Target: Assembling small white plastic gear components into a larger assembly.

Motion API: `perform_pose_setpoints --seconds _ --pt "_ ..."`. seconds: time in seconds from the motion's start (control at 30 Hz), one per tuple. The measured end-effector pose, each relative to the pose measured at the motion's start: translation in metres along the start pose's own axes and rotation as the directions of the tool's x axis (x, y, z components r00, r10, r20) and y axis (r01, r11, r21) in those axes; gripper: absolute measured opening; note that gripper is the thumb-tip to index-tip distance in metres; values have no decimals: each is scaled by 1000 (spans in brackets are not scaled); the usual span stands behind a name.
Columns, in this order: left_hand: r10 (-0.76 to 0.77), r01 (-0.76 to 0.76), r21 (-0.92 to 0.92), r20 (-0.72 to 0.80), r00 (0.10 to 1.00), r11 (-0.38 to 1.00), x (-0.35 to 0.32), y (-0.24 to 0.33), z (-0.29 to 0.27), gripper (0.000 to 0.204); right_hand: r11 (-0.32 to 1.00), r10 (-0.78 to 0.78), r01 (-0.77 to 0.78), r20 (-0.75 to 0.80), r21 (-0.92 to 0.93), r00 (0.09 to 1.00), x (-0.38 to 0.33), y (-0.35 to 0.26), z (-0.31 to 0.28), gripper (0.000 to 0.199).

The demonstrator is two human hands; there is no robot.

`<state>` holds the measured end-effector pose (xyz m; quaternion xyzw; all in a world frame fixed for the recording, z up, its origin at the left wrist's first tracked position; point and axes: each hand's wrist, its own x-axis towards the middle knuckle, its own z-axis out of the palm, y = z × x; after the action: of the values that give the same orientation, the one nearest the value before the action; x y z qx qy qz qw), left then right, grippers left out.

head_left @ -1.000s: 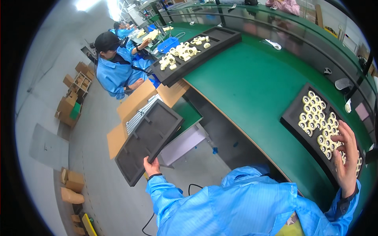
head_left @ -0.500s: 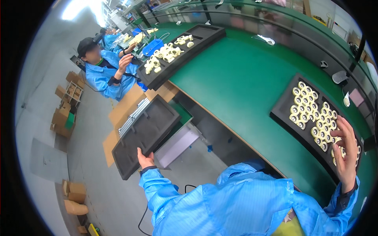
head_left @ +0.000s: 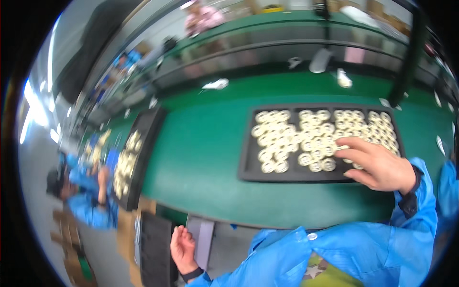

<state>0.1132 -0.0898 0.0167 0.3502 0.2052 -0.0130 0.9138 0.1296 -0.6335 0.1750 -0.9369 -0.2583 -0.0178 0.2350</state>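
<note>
- While cream, ring-shaped parts with dark centres (head_left: 318, 142) filled a rectangular black tray (head_left: 246, 165) on the green tabletop (head_left: 201, 167), the right hand (head_left: 377, 165) was over them, thumb and fingers apart; contact was unclear.
- Loosely curled, with nothing visible in its grasp, the left hand (head_left: 185, 249) was beside a second black tray (head_left: 155, 251); half a second earlier, its fingers overlapped that tray's edge.
- Since then, the view had swung rightward, bringing the filled tray nearer centre.
</note>
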Motion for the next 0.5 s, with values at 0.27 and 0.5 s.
perform_pose_setpoints --seconds 0.27,0.5 --pt "-52 -299 453 616 786 840 64 -32 271 16 927 230 -214 20 -307 973 11 51 -58 35" --pt "-355 -63 529 649 673 846 136 -108 345 14 789 507 -451 30 -417 861 133 149 -55 34"
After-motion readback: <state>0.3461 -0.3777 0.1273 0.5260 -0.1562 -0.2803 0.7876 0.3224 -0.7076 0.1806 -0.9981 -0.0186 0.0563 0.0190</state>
